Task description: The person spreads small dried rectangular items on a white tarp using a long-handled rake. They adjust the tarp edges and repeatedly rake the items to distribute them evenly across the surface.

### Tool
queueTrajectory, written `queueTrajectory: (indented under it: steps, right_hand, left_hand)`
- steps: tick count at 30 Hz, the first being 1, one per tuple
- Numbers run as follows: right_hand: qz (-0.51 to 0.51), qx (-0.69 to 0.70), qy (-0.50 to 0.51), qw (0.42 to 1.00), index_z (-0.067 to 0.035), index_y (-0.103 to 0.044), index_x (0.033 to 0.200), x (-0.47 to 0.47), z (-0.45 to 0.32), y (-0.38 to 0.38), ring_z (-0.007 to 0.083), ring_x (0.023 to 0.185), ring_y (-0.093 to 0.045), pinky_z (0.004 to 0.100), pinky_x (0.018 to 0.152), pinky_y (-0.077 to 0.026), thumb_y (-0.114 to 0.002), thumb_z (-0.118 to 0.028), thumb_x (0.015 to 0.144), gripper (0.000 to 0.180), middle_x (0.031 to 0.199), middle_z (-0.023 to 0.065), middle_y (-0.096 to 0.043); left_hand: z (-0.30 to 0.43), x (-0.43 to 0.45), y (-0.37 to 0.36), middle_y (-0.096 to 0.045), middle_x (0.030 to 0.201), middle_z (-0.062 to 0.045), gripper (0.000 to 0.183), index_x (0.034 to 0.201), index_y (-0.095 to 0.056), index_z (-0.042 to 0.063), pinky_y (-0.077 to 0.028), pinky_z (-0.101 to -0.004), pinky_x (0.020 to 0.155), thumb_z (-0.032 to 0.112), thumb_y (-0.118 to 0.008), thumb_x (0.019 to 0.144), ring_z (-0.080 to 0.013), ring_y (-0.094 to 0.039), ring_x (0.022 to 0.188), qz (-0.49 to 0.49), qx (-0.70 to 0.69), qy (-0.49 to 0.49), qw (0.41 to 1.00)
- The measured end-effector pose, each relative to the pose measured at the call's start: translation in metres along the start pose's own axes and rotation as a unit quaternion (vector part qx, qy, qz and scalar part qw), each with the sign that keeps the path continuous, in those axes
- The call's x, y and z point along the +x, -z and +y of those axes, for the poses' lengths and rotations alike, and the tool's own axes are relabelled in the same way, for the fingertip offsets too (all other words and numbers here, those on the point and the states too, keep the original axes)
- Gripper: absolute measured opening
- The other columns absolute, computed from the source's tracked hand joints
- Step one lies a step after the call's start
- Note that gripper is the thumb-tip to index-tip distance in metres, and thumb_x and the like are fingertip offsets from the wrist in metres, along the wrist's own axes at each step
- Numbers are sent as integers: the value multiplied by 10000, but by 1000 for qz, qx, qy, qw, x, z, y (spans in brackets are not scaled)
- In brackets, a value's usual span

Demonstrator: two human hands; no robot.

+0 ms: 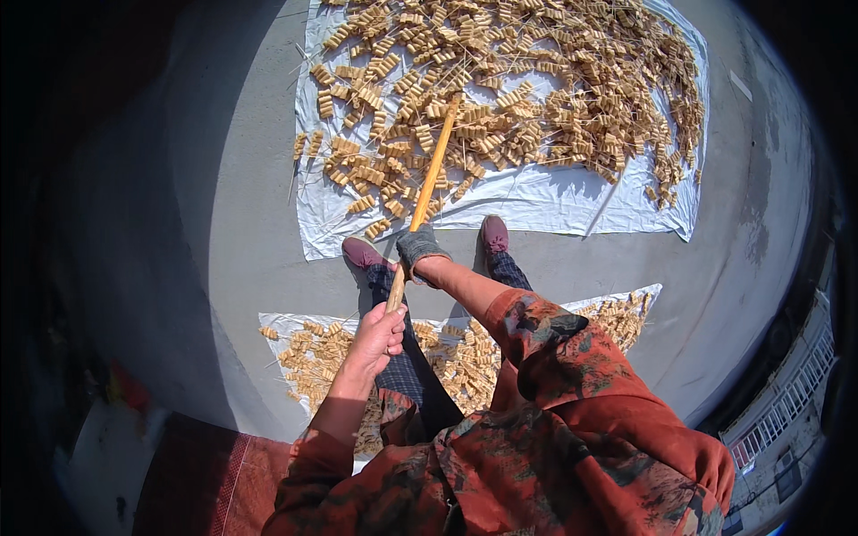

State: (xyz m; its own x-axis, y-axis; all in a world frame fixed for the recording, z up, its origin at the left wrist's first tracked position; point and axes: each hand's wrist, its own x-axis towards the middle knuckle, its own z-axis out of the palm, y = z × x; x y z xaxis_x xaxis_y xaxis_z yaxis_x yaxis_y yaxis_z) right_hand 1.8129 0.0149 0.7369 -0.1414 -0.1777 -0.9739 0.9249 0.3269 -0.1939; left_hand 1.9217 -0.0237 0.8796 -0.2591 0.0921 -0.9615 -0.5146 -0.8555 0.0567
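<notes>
My left hand (382, 338), bare and with a ring, is closed around the lower end of a wooden pole (434, 164). Higher up the shaft, my right hand (419, 249) grips it in a grey knit glove. The pole slants away from me, its far end among many tan, ridged pieces on thin sticks (590, 100). Whether that end carries a tool head cannot be seen. These skewered pieces lie scattered over a white cloth (523, 201) on the ground, packed more densely toward the right.
Behind my feet a second white cloth (271, 325) bears more skewered pieces (315, 362). My purple shoes (495, 234) stand on grey concrete (268, 187) at the first cloth's near edge. Red sheeting (255, 489) lies at lower left; a white railing (791, 395) is at lower right.
</notes>
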Motion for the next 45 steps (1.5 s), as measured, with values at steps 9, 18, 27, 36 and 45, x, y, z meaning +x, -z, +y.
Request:
queueTrajectory:
  steps: [9, 18, 27, 36, 45]
  right_hand:
    - [-156, -282, 46, 946, -19, -439, 819, -25, 59, -48, 265, 535, -554, 374, 456, -490, -547, -111, 683, 196, 628, 130, -509]
    - [-196, -220, -9, 956, -49, -292, 929, -82, 111, -14, 264, 517, -536, 360, 403, -500, -474, -79, 747, 259, 718, 145, -425]
    - [-323, -666, 387, 550, -58, -617, 615, -95, 137, -40, 282, 627, -568, 380, 547, -409, -671, -328, 544, 285, 601, 134, -571]
    - [-302, -421, 130, 845, -98, -616, 657, -112, 169, 14, 239, 638, -579, 361, 569, -450, -569, -215, 646, 127, 670, 65, -600]
    - [-249, -291, 199, 902, 1, -528, 637, -115, 114, 21, 228, 551, -573, 329, 541, -495, -533, -132, 738, 166, 594, 102, -527]
  left_hand:
    - [-43, -57, 40, -331, 561, 54, 85, 895, -426, 92, -242, -157, 326, 132, -471, 835, -17, -274, 383, 117, 15, -53, 992]
    - [-120, -83, 52, -476, 687, 0, 125, 866, -441, 43, -398, -211, 533, 70, -534, 788, -63, -447, 585, 146, 98, -101, 979]
    - [-137, -123, 72, -481, 710, -13, 144, 866, -445, 46, -397, -218, 564, 61, -547, 767, -66, -453, 627, 161, 8, -61, 985]
    - [-136, -134, 50, -509, 621, 1, 155, 809, -497, 46, -403, -217, 508, 132, -602, 733, -73, -477, 557, 169, 151, 0, 974]
    - [-145, -96, 35, -484, 662, -16, 138, 824, -455, 32, -390, -211, 534, 14, -548, 723, -68, -445, 575, 118, 224, -193, 948]
